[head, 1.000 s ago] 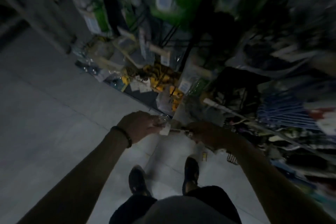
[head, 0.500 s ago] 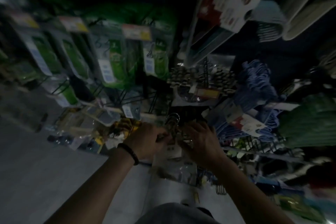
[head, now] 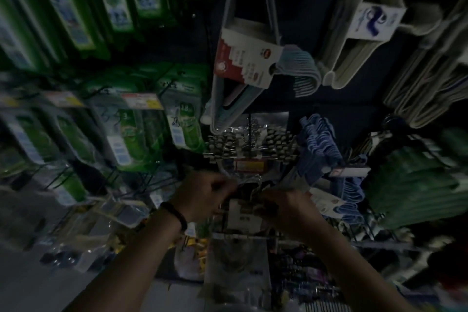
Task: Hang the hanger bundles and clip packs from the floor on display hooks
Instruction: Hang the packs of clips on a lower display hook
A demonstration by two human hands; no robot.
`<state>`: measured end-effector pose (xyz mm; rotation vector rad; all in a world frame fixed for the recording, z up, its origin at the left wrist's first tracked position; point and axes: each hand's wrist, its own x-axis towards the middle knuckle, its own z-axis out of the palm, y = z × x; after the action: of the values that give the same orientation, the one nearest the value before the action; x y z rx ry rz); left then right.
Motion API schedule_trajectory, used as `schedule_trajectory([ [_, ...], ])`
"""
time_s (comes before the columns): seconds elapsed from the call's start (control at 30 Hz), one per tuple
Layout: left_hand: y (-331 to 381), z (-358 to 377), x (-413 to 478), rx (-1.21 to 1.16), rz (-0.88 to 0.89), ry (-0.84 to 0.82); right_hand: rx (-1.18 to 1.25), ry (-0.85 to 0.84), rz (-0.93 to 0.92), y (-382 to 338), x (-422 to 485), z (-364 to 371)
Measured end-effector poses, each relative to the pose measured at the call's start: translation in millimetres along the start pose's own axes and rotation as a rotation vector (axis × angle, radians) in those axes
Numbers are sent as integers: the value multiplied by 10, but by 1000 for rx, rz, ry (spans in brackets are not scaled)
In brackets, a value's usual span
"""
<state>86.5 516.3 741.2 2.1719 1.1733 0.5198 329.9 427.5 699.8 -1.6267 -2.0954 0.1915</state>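
Green packs (head: 126, 134): well left of the left hand and above it, hanging in rows on wire hooks; print too blurred to read.
Floor (head: 30, 286): grey, below and left of the left forearm.
Band (head: 177, 215): dark, round the left wrist.
Left hand (head: 205, 195): raised to the display, fingers curled, gripping the pack's upper left edge.
Yellow goods (head: 197, 246): low on the display, under the left hand; too blurred to tell what they are.
Pack (head: 240, 214): between the two hands, held up against the display. It is a clear bag with a white card on its front. Wire loops (head: 250, 182) show at its top, just above the fingertips. Whether it sits on a hook cannot be told.
Carded hangers (head: 243, 63): high above the hands, a pale bundle wrapped in a red and white card.
Tag (head: 249, 166): red-edged price label just above the hands.
Hung clips (head: 250, 142): straight above the tag, clear bags of metal clips on a hook.
Right hand (head: 283, 206): level with the left hand, fingers curled, gripping the pack's upper right edge.
Blue hangers (head: 321, 144): just right of the right hand and above it, bundled and hanging.
Pale hangers (head: 379, 33): far above the right hand, with a white card printed in blue.
Green hangers (head: 415, 180): well right of the right hand, a thick dark bundle.
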Motion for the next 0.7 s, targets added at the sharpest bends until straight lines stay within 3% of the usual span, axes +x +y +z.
schedule_trajectory([
  [0.07,-20,-109,207,-123,-126,81,-102,21,17,111,-3,7],
  [0.13,12,-170,394,-153,-179,60,-152,20,33,231,-13,17],
  [0.37,113,13,563,-433,-111,12,-193,98,-2,455,-86,21],
  [0.7,125,-41,488,12,93,57,-228,232,-143,585,-162,304],
])
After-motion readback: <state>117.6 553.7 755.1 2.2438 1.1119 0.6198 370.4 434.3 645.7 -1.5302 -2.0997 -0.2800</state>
